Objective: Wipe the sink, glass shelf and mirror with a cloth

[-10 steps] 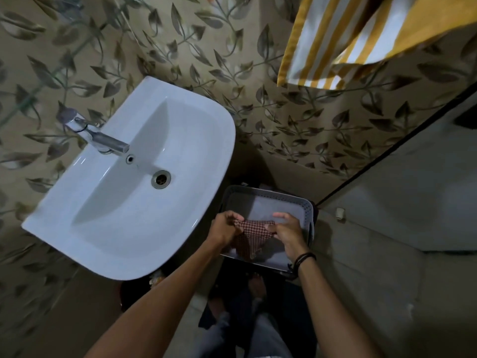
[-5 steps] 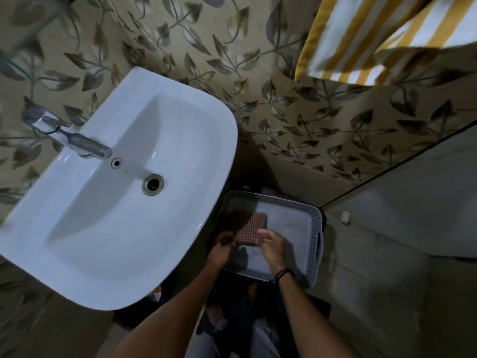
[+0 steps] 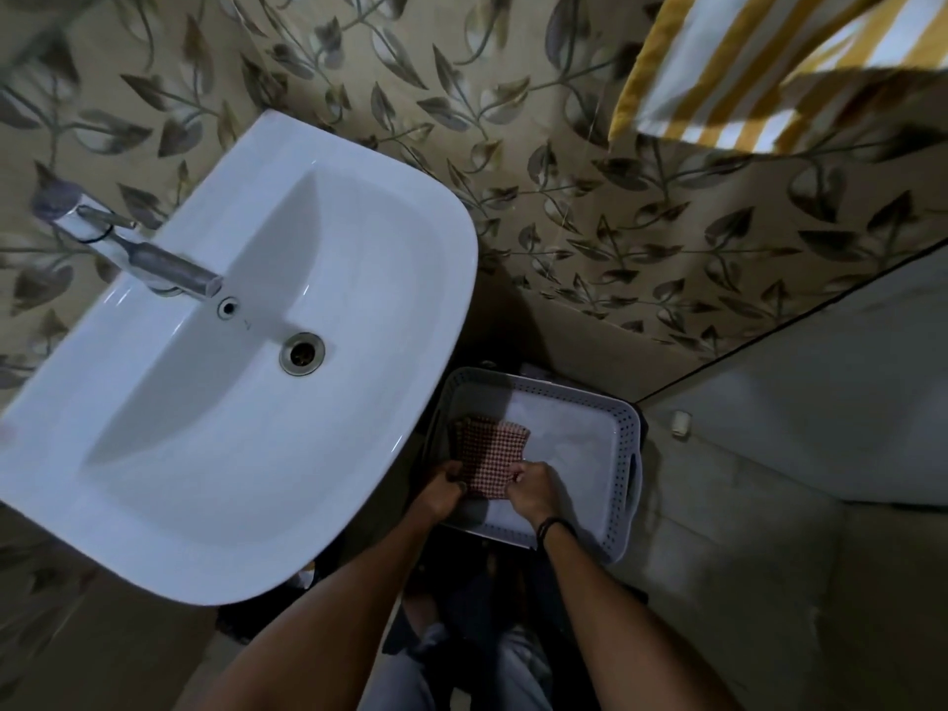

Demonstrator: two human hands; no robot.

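Down low, the left grip (image 3: 444, 485) and right grip (image 3: 533, 489) each pinch the near edge of the red-checked cloth (image 3: 490, 448), fingers curled on it. The cloth lies folded inside the white perforated basket (image 3: 624, 454), just beside the white sink (image 3: 205, 454).

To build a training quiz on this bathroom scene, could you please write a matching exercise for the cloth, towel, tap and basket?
Things:
1. cloth
2. towel
3. tap
4. basket

Descriptions:
A. yellow and white stripes
B. gripped by the left hand and the right hand
C. white perforated walls
D. metal, juts over the sink

Pairs: 1-B, 2-A, 3-D, 4-C
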